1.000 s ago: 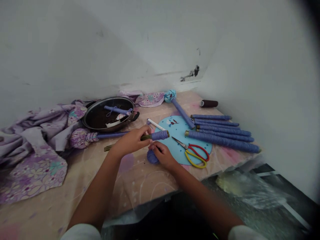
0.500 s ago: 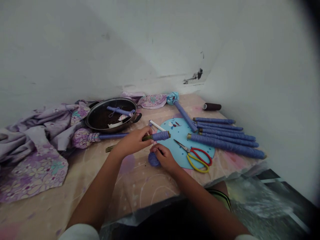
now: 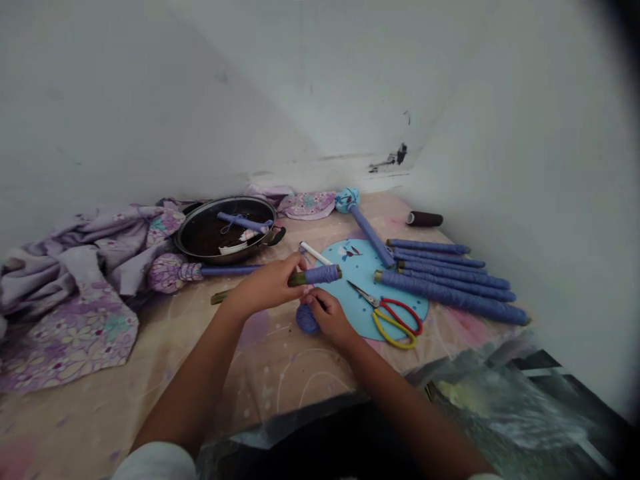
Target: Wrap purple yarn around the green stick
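My left hand (image 3: 270, 283) is closed around a thin stick (image 3: 296, 279), which lies crosswise above the table. Blue-purple yarn (image 3: 323, 274) is wound round the stick's right end, and its bare end sticks out to the left behind my wrist. Just below, my right hand (image 3: 327, 313) is closed in a pinch, probably on the yarn strand, too fine to make out. A ball of the same yarn (image 3: 307, 320) sits beside my right fingers, partly hidden by them. Scissors with red and yellow handles (image 3: 395, 320) lie to the right on a light blue round sheet (image 3: 340, 250).
Several yarn-wrapped sticks (image 3: 450, 293) lie at the right, with a dark thread spool (image 3: 424, 219) behind them. A blue-headed mallet-like stick (image 3: 370, 233) and a white marker (image 3: 315, 253) lie farther back. A dark pan (image 3: 183, 250) and floral cloth (image 3: 90, 333) occupy the left.
My hands stay close together at the stick, with the right fingers shifted very slightly. The whole view has tilted a little; the objects on the table keep their places.
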`<state>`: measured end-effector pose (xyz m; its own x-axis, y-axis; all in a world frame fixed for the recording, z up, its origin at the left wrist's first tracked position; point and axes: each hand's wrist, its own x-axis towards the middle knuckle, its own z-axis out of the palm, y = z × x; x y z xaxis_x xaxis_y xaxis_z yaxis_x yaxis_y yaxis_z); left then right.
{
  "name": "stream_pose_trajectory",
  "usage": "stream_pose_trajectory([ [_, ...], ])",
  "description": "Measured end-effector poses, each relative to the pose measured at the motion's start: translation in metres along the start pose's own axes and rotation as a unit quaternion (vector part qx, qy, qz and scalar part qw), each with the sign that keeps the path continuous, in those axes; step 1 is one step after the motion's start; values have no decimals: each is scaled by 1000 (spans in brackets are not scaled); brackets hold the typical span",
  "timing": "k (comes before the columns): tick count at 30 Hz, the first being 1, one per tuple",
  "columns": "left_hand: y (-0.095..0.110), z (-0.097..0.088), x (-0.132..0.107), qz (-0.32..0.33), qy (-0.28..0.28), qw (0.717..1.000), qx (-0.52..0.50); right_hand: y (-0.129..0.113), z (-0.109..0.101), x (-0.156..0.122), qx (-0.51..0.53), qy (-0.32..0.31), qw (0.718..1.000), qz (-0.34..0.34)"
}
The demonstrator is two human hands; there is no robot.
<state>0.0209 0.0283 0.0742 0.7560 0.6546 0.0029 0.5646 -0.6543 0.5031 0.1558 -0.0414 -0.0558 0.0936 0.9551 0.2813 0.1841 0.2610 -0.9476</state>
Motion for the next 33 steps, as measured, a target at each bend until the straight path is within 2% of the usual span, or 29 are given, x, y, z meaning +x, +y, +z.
stream_pose_trajectory([
  [5, -1, 3, 1, -5, 19, 1000, -1, 0, 1, 0, 2, -2, 1000, 2],
  [9, -4, 2, 1, 15, 21, 1000, 13, -2, 1, -1, -7, -2, 1000, -2],
  [16, -5, 2, -3, 70, -21, 997, 28, -2, 1, -2, -17, -4, 1000, 5],
  [20, -1, 3, -3, 57, -75, 995, 19, -2, 2, -2, -13, -1, 1000, 10],
  [25, 2, 4, -3, 27, -118, 990, -66, -1, 3, -3, -20, 0, 1000, 5],
  [29, -2, 5, -1, -9, -190, 980, -65, 1, 2, -4, -36, -19, 999, -1],
  [31, -5, 6, 0, -19, -201, 978, -56, 2, 2, -4, -37, -21, 999, -6],
  [33, -6, 6, 1, -25, -186, 982, -36, 3, 2, -4, -39, -16, 999, -6],
])
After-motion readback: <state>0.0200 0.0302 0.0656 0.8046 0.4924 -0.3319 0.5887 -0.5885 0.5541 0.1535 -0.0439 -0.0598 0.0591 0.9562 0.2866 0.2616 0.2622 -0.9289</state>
